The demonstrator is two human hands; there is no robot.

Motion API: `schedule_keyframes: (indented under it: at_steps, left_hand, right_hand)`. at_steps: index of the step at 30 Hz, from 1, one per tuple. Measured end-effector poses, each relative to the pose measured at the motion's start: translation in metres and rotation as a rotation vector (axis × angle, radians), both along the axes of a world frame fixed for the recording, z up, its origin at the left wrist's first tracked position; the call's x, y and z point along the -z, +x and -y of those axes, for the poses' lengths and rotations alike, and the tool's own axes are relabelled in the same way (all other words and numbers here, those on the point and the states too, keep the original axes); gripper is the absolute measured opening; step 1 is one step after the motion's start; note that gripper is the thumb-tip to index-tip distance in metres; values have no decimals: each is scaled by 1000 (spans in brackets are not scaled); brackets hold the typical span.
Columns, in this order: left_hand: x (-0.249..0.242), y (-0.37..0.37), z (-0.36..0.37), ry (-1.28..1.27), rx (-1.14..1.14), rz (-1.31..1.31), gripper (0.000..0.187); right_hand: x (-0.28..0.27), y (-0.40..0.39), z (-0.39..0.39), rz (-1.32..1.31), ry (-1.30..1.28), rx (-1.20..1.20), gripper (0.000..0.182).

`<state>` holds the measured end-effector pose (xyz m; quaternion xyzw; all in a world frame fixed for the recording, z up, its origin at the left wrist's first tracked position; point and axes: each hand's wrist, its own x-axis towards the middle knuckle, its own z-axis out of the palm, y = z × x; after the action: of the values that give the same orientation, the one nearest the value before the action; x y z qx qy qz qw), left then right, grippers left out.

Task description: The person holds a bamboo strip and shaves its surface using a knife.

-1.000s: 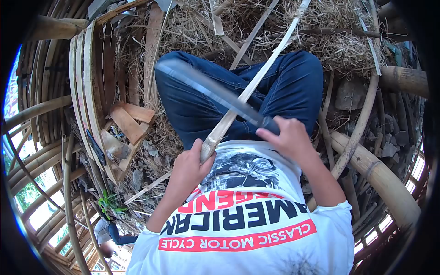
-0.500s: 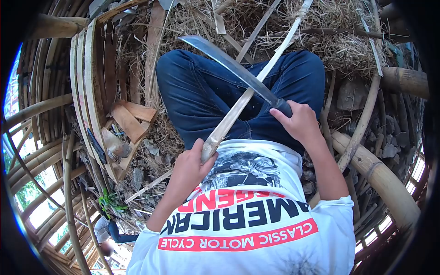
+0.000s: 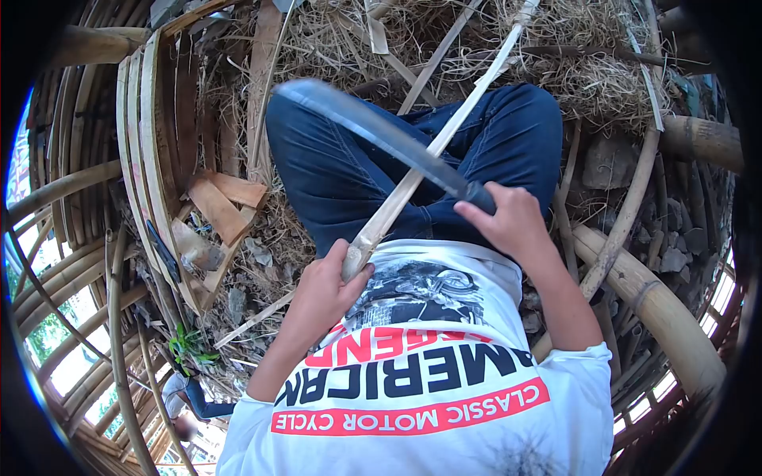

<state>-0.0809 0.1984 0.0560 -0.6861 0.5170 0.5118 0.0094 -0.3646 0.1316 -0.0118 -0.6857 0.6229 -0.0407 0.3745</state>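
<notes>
A bamboo strip (image 3: 429,155) is being held at its near end by the left hand (image 3: 321,297), fingers clamped around it. From the hand, the strip is running toward 1 o'clock, across the lap and out over the straw (image 3: 571,79) at the top of the view.

A knife (image 3: 373,135) is being gripped by the handle in the right hand (image 3: 508,222), fingers wrapped shut on it. The blade is pointing toward 10 o'clock and is crossing the strip near mid-lap; whether the edge is touching the bamboo or is raised just off it cannot be told, as the blade is motion-blurred.

Step judged in hand: the strip is being shaved or trimmed along its length, with the stroke being made away from the body.

Next move, as judged: the blade is to be laid at a shallow angle on the strip, and the left-hand clamp is to be kept firm and well behind the edge.

Surroundings: split bamboo slats (image 3: 147,151) are stacked at 9 o'clock; a thick bamboo pole (image 3: 659,301) is lying at 4 o'clock.
</notes>
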Motion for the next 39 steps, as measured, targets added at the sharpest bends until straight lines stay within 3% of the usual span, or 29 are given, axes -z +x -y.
schedule_keyframes:
  at_steps: [5,9,11,14,18,21,25,29,33,35,37,39]
  left_hand:
    - [2,-1,3,0,-4,17,34]
    - [7,0,3,-45,17,51,35]
    - [13,4,-6,-198,-41,-45,35]
    - [-2,4,8,3,9,30,35]
    - [6,2,4,-47,28,17,34]
    - [13,4,1,-94,-15,-38,30]
    - [5,6,7,-34,-34,-19,31]
    - [0,6,9,4,-17,8,33]
    - [9,6,3,-86,16,-33,32]
    - [12,5,3,-77,27,-10,32]
    - [11,4,5,-86,17,-5,32]
    - [12,3,4,-89,7,3,32]
  right_hand:
    - [-6,5,-5,34,51,0,61]
    - [-19,29,-26,98,64,-260,55]
    - [-17,27,-22,87,27,-247,60]
    - [-5,14,-3,-13,-36,-185,65]
    - [13,-8,26,-50,-48,22,63]
    - [2,4,11,-5,-7,5,63]
    - [-9,28,-14,82,50,-228,65]
    - [2,16,0,5,-64,-160,63]
    - [15,-10,33,-13,24,97,62]
    - [11,-5,26,-27,-36,103,62]
    - [1,7,12,81,76,59,62]
    - [-11,26,-6,91,91,-83,64]
